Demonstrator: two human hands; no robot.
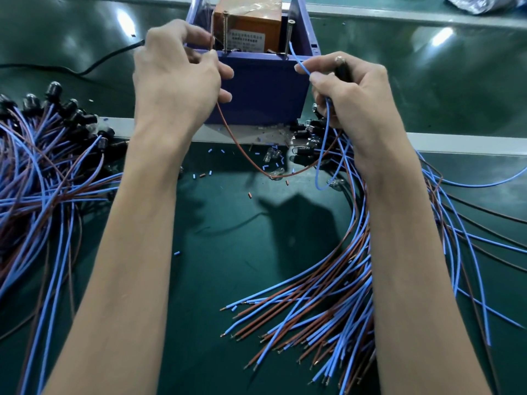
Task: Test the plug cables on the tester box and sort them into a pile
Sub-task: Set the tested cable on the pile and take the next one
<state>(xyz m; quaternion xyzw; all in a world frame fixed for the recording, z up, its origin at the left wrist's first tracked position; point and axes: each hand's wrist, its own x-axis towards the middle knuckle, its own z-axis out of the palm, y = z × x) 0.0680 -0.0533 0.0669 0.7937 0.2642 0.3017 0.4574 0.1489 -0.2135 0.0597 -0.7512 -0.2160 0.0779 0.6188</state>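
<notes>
Dark green tabletop (222, 252) all the way across, glossy under the ceiling lights, with a pale strip (119, 126) running side to side through it. Far left, the pile (42, 181) sprawled out: black plug heads bunched at the top, blue and brown leads fanning toward the near edge. A black cord (85, 67) snaked along the surface behind it.

The left hand (176, 78) was up at the box's left corner, fingertips pinched together on a brown wire (228, 129) that sagged down to the tabletop and curved off to the right. Snippets (209, 172) of blue and brown insulation lay scattered below it.

Dead centre, the tester box (262, 89), blue-walled and open-topped, held an orange block (248, 24) with a printed label, and two screws (226, 32) stood upright at its front rim.

The right hand (356, 92) was just beside the box's right corner, thumb and forefinger nipping a blue wire (302, 62) whose tip pointed up toward the right screw, the other fingers curled round a black plug (342, 69). Under that wrist, loose cables (328, 303) spread out with bare copper tips toward the near edge.
</notes>
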